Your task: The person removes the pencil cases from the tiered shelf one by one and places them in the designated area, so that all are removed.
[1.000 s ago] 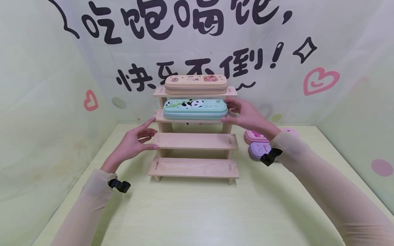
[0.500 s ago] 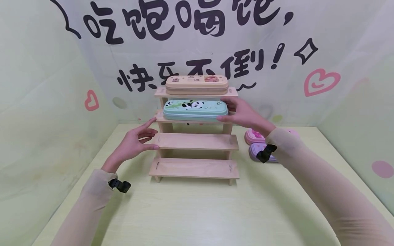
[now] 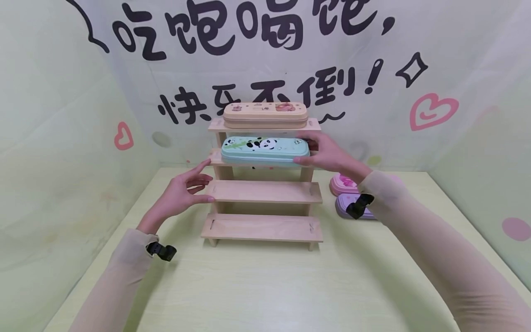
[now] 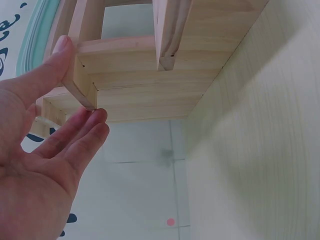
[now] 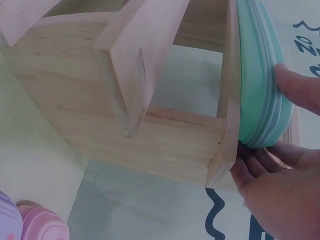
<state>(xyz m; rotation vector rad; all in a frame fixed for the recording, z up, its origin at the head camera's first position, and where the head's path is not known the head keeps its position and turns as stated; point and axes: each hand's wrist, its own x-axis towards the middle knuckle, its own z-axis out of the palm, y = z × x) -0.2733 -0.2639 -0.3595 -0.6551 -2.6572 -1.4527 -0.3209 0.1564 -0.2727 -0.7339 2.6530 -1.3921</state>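
Observation:
A turquoise panda pencil case [image 3: 265, 150] lies on the second tier from the top of a wooden stepped shelf [image 3: 263, 191]. My right hand [image 3: 329, 153] grips its right end; in the right wrist view the thumb [image 5: 297, 87] lies on the zipped side and the fingers curl around the end. At the shelf's left side, my left hand [image 3: 178, 193] holds the end of the third tier between thumb and fingers. The left wrist view has the thumb [image 4: 52, 65] at one corner of that board [image 4: 80, 82] and fingertips at the other.
A peach pencil case [image 3: 265, 115] sits on the top tier. Right of the shelf, a pink case [image 3: 343, 183] and a purple case [image 3: 347, 205] lie on the table [image 3: 265, 286], partly behind the right forearm. A printed backdrop [image 3: 265, 60] stands behind.
My right hand has slid slightly left onto the end of the turquoise pencil case. The case has shifted a little rightward and forward. My left hand has stayed put.

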